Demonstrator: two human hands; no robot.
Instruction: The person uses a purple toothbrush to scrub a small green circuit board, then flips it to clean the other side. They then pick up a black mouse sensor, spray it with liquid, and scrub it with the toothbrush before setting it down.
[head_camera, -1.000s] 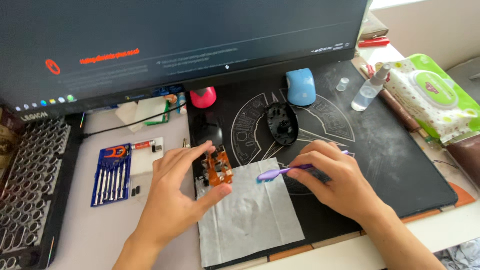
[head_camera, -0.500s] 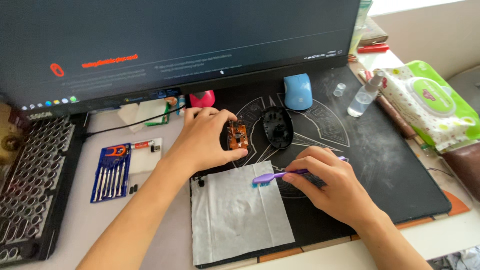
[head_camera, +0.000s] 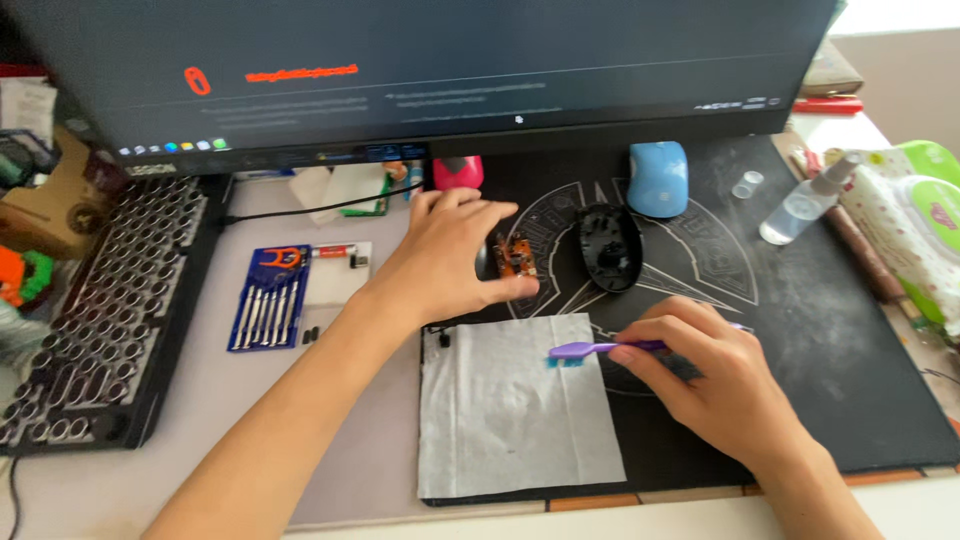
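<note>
My left hand (head_camera: 447, 262) reaches across the black desk mat (head_camera: 820, 330) and grips a small orange circuit board (head_camera: 516, 257), holding it just left of a black mouse shell (head_camera: 608, 247). My right hand (head_camera: 712, 380) holds a purple toothbrush (head_camera: 590, 350) with blue bristles; the brush head hovers over the top right corner of a grey wipe (head_camera: 510, 410) spread flat on the mat's near edge.
A blue mouse cover (head_camera: 657, 178), a pink object (head_camera: 457, 172) and a big monitor (head_camera: 430, 70) stand at the back. A blue screwdriver set (head_camera: 268, 300) and a round-key keyboard (head_camera: 95, 320) lie left. Spray bottle (head_camera: 805, 205) and wet-wipe pack (head_camera: 915, 230) sit right.
My left hand lifted the circuit board off the grey wipe and carried it back to beside the black mouse shell. My right hand with the toothbrush stayed about where it was.
</note>
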